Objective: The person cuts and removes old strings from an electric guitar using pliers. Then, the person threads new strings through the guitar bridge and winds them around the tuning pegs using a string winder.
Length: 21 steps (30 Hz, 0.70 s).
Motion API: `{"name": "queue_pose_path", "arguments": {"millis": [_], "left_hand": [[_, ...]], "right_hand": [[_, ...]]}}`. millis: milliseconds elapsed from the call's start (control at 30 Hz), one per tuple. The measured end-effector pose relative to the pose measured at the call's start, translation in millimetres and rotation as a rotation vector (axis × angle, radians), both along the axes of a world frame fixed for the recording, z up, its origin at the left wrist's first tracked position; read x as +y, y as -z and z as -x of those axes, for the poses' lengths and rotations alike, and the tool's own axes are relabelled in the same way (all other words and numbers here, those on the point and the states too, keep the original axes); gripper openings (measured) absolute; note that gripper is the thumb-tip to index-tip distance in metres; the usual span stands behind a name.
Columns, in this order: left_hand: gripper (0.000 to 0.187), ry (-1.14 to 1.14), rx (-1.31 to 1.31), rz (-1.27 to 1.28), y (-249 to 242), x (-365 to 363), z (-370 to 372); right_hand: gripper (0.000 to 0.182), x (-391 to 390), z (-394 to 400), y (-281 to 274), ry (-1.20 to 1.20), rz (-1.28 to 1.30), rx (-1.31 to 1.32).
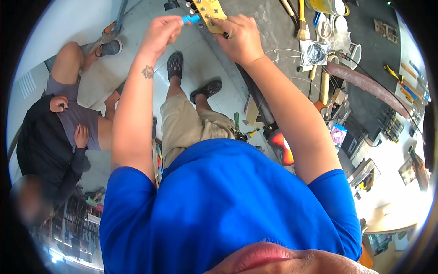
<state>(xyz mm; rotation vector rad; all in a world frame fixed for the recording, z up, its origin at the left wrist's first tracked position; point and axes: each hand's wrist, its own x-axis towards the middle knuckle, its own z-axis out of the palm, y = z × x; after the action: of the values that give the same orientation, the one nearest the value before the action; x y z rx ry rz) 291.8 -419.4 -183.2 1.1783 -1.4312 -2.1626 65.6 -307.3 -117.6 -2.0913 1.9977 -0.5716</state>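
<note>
At the top of the head view, a pale yellow guitar headstock point(207, 10) shows its metal tuning posts, with pegs along its left edge. My left hand point(160, 34) is closed around a small bright blue tool point(191, 19) that looks like a string winder. Its blue end is at the pegs on the headstock's left side. My right hand point(239, 39) grips the lower end of the headstock, thumb and fingers pressed near a tuning post. Whether it also pinches a string is hidden. Thin loose strings point(284, 51) curl out to the right of my right forearm.
A dark workbench point(269, 27) on the right carries a brush point(301, 20), a plastic packet point(314, 52) and several tools. A red-orange glossy guitar body point(280, 147) shows beside my right arm. On the left sits another person point(50, 132), hands at their lap.
</note>
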Motion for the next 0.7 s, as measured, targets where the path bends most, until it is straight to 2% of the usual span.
{"name": "queue_pose_path", "arguments": {"millis": [67, 167, 267, 367, 467, 567, 667, 700], "left_hand": [[0.024, -0.167, -0.109, 0.1, 7.5, 7.1, 9.2], [0.024, 0.161, 0.049, -0.156, -3.4, -3.4, -3.4], [0.025, -0.231, 0.143, -0.165, 2.3, 0.6, 4.1], [0.027, 0.213, -0.191, 0.112, -7.6, 1.9, 5.7], [0.029, -0.064, 0.198, -0.134, -2.1, -5.3, -2.6], [0.027, -0.013, -0.276, 0.318, 18.7, 8.5, 8.0], [0.028, 0.086, 0.014, -0.025, -7.0, -2.4, -2.6], [0.028, -0.019, 0.063, -0.053, -1.3, 0.0, -0.8]], "right_hand": [[0.042, 0.3, -3.1, 0.1, -0.008, 0.022, -0.008], [0.042, -1.4, -0.1, 1.1, -0.015, 0.044, -0.01], [0.042, 1.8, -2.0, 0.7, -0.014, 0.035, -0.005], [0.042, -0.2, -1.4, 3.3, -0.026, 0.061, -0.01], [0.041, 3.5, 0.4, 5.1, -0.033, 0.069, -0.015], [0.041, 0.5, -1.1, 3.9, -0.031, 0.069, -0.006], [0.041, -0.9, 1.6, 4.9, -0.035, 0.073, 0.002], [0.041, -0.4, 0.3, 2.8, -0.033, 0.069, 0.002]]}}
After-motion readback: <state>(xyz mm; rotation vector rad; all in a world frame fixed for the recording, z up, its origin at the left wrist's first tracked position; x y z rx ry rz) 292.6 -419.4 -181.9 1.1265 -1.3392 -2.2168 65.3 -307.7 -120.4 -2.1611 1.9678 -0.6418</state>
